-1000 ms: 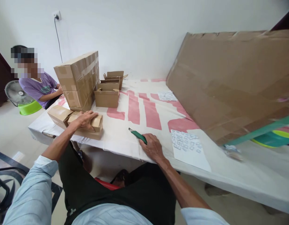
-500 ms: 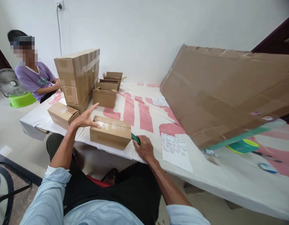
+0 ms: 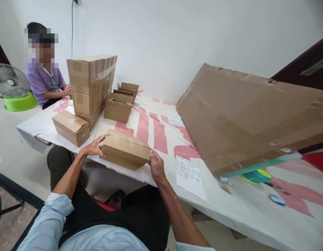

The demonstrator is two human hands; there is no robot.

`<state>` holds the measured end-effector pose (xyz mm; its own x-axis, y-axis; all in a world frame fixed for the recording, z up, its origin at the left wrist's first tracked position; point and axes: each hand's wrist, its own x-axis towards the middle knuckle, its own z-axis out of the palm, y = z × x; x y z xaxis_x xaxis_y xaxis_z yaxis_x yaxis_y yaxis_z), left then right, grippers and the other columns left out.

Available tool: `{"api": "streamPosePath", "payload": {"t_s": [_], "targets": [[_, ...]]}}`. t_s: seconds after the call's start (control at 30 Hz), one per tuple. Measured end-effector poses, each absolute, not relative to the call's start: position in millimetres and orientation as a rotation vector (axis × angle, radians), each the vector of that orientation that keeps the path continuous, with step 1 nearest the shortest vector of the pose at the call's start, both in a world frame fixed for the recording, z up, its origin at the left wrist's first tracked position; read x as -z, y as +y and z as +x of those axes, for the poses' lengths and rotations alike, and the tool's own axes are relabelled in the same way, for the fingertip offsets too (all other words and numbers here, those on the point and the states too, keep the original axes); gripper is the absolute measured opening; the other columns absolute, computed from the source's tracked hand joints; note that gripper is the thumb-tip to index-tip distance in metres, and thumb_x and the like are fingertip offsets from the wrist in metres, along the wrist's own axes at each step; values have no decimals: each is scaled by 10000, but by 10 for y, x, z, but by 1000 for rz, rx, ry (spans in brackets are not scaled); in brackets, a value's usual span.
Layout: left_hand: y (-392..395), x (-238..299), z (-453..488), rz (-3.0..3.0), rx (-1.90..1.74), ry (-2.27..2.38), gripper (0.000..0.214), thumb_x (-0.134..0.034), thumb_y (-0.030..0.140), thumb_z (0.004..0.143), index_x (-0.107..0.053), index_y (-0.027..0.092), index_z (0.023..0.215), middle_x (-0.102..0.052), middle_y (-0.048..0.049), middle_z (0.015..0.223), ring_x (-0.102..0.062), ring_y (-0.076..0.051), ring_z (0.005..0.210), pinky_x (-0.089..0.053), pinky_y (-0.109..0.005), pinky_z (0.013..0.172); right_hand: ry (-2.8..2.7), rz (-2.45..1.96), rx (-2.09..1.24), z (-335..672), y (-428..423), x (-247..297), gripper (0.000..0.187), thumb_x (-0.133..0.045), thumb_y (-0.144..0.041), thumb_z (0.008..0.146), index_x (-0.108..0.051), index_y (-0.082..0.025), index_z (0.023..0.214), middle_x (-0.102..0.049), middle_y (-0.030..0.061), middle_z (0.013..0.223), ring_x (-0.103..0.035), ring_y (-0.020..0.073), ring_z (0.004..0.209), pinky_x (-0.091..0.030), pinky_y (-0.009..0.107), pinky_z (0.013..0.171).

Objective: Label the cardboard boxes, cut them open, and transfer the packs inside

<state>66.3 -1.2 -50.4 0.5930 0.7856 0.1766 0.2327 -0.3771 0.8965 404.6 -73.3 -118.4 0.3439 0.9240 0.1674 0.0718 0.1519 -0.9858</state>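
At lower centre, left hand (image 3: 92,149) and right hand (image 3: 155,165) clamp a cardboard box (image 3: 126,149), flaps already shut, at the surface (image 3: 229,202) edge, with open boxes (image 3: 118,109) behind not yet closed.

There are two closed small boxes, the near box (image 3: 126,150) and the left box (image 3: 71,127). Open small boxes number at least two, the front open box (image 3: 118,108) and the back open box (image 3: 128,88); they overlap, so a third between them is uncertain. There is one big taped carton (image 3: 92,83) and one large cardboard sheet (image 3: 245,115). Printed papers number two, the near paper (image 3: 189,172) and the far paper (image 3: 176,121). Rolls number two, the green roll (image 3: 257,176) and the blue roll (image 3: 276,199). There is one fan (image 3: 9,82) and one other person (image 3: 43,82).
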Motion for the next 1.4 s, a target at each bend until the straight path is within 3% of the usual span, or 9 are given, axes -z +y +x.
{"api": "streamPosePath", "payload": {"t_s": [0.13, 0.3, 0.53, 0.63, 0.73, 0.93, 1.17, 1.4], "targets": [[-250, 431, 697, 2019, -905, 940, 1331, -970, 495, 549, -340, 252, 1696, -446, -191, 1631, -481, -425, 1465, -531, -575, 1112, -850, -1231, -937, 4070, -726, 1198, 557, -687, -708, 810, -766, -197, 1019, -770, 52, 964, -691, 241, 898, -574, 342, 694], [-441, 277, 783, 2172, -1086, 1006, 1239, -1000, 509, 557, -440, 273, 1637, -524, -154, 1557, -481, -436, 1458, -390, -611, 1250, -874, -1237, -1021, 4102, -702, 1234, 489, -721, -669, 759, -735, -205, 909, -728, 24, 818, -651, 216, 768, -540, 310, 573], [-589, 228, 805, 2213, -1189, 1041, 1157, -1000, 554, 568, -506, 234, 1564, -549, -175, 1540, -515, -441, 1432, -387, -617, 1255, -1012, -1369, -949, 4144, -647, 1080, 542, -705, -726, 767, -763, -204, 901, -767, 85, 905, -697, 268, 845, -600, 381, 647], [-641, 224, 838, 2215, -1216, 1054, 1134, -996, 560, 583, -512, 228, 1553, -546, -184, 1552, -519, -438, 1436, -382, -617, 1255, -1083, -1392, -792, 4170, -585, 812, 525, -702, -687, 803, -782, -200, 983, -782, 109, 1018, -714, 279, 944, -603, 385, 724], [-699, 193, 906, 2217, -1230, 1073, 1127, -999, 542, 583, -509, 246, 1554, -553, -172, 1552, -519, -435, 1441, -383, -608, 1251, -1275, -1352, -426, 4081, -582, 329, 444, -648, -600, 902, -790, -200, 1032, -773, 108, 1082, -705, 262, 990, -597, 410, 836], [-850, 115, 1124, 2212, -1231, 1178, 1169, -1023, 480, 534, -496, 258, 1554, -535, -196, 1561, -494, -453, 1451, -393, -636, 1211, -1961, -923, 84, 3529, -743, -671, 213, -605, -338, 1043, -792, -255, 1101, -741, 81, 1129, -660, 274, 1113, -528, 511, 1051], [-1029, 43, 1349, 2192, -1214, 1316, 1135, -992, 438, 575, -470, 288, 1572, -514, -189, 1575, -459, -469, 1460, -410, -642, 1148, -2487, -822, 401, 3246, -666, -807, 205, -568, -240, 1052, -767, -229, 1001, -692, 83, 1069, -575, 271, 1019, -507, 436, 894], [-1096, 12, 1428, 2180, -1215, 1341, 1133, -979, 492, 602, -455, 298, 1588, -514, -192, 1563, -460, -469, 1441, -432, -627, 1095, -2549, -821, 508, 3296, -639, -773, 195, -588, -239, 1056, -758, -224, 961, -674, 88, 1043, -539, 272, 999, -453, 417, 830]]}}
